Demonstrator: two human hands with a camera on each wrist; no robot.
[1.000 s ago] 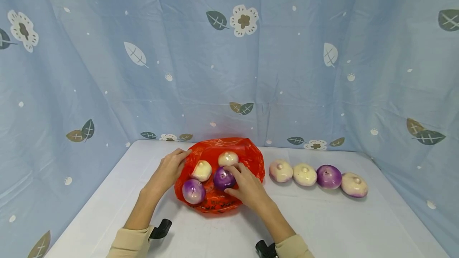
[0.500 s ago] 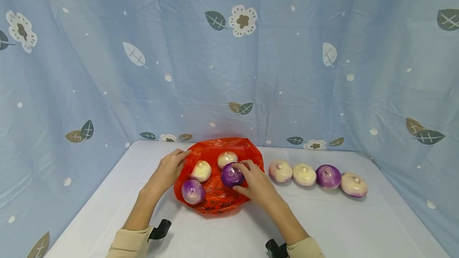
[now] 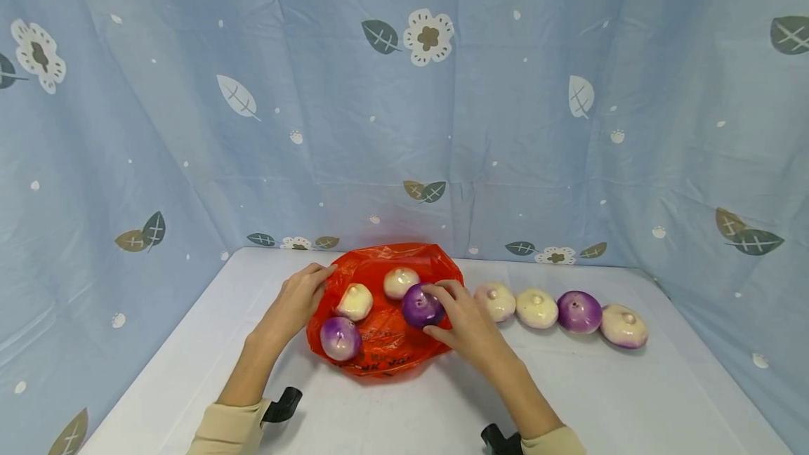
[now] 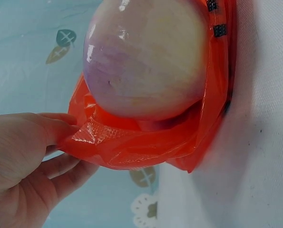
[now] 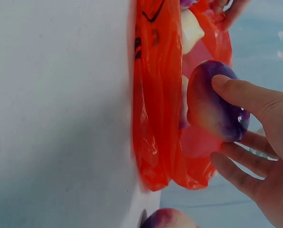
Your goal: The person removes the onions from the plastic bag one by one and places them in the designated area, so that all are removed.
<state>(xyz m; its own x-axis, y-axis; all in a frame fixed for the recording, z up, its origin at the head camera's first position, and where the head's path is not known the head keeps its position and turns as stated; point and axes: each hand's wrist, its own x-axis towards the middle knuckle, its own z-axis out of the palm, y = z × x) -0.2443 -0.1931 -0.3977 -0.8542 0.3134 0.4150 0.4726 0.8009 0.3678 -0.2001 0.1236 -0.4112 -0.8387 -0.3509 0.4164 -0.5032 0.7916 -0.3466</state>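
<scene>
about halfway by count, i'd judge.
right hand (image 3: 470,328) clamps glossy round purple bulb (image 3: 420,307) at 3 o'clock in crinkly red plastic bag's (image 3: 392,254) mouth; left hand (image 3: 302,298) pinches its rim at 10. three glossy purple-cream bulbs (image 3: 340,339) left inside; four in row (image 3: 537,308) outside at 3.

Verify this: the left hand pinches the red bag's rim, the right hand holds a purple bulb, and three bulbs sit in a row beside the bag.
Wrong count: the head view shows four bulbs in the row beside the red bag. The rest stands.
</scene>
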